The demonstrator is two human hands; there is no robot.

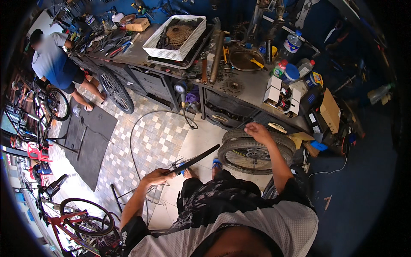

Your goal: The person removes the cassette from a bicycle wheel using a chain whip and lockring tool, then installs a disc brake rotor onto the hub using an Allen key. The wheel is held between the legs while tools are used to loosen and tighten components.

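My left hand [157, 177] grips a black-tyred bicycle wheel [198, 157], seen almost edge-on with thin spokes beneath. At the right, my right hand [257, 132] is raised with fingers loosely bent and apart, nothing visible in it. It is over two bicycle wheels [239, 156] propped upright against the drawer cabinet [224, 109] by my feet. A pressure gauge [180, 89] with a hose stands at the cabinet's left.
The metal workbench [233, 79] carries a white basket [192, 45], tools, bottles and boxes. At the upper left, another person [58, 68] stands by the bench. Several bicycles [77, 222] line the left side. A dark mat [92, 147] lies on the tiled floor.
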